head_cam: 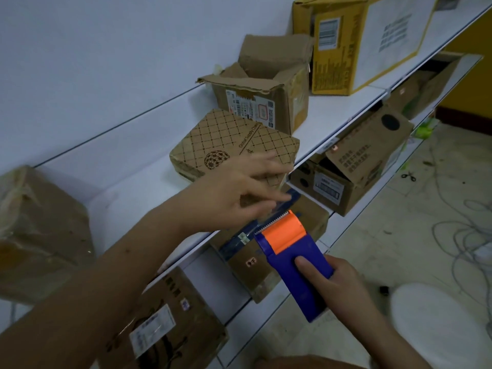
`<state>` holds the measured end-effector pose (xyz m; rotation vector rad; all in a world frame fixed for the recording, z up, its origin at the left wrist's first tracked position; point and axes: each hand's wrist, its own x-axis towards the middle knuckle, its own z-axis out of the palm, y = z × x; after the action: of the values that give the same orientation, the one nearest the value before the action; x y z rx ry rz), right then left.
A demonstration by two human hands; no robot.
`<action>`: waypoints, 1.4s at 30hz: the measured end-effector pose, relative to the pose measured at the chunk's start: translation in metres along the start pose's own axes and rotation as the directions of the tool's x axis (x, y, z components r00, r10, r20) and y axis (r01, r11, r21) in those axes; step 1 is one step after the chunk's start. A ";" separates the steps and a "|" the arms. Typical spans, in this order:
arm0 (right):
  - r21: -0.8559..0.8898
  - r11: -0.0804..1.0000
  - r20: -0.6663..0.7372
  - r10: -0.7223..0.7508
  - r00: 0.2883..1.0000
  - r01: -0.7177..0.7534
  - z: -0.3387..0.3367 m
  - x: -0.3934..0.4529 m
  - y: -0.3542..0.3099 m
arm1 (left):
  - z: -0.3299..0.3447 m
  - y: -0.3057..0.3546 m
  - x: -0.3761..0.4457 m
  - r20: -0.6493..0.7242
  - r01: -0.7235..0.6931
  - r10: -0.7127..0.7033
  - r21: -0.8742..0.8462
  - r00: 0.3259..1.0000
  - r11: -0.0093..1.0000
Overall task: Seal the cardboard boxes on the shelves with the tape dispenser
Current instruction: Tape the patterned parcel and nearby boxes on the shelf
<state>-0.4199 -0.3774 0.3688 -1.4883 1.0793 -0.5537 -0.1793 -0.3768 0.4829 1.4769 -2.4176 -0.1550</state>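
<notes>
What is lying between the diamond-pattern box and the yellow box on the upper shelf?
In the head view, an open brown box with torn flaps stands between the diamond-pattern box and yellow box.
</notes>
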 end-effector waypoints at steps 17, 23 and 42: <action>-0.171 0.985 0.156 0.029 0.987 -0.001 -0.017 0.045 -0.016 | -0.004 -0.050 0.012 0.174 -0.072 0.025 0.266 0.984 0.961; -0.203 0.979 0.182 0.046 0.982 -0.008 -0.025 0.053 -0.020 | 0.001 -0.052 0.012 0.168 -0.068 0.024 0.261 0.986 0.963; -0.375 0.911 0.140 0.238 0.961 -0.170 -0.012 0.059 -0.025 | 0.008 -0.032 0.022 0.079 0.233 -0.255 0.214 0.964 0.949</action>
<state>-0.3944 -0.4364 0.3818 -1.6775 1.2172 -0.0657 -0.1643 -0.4119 0.4718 1.9055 -2.3813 -0.0406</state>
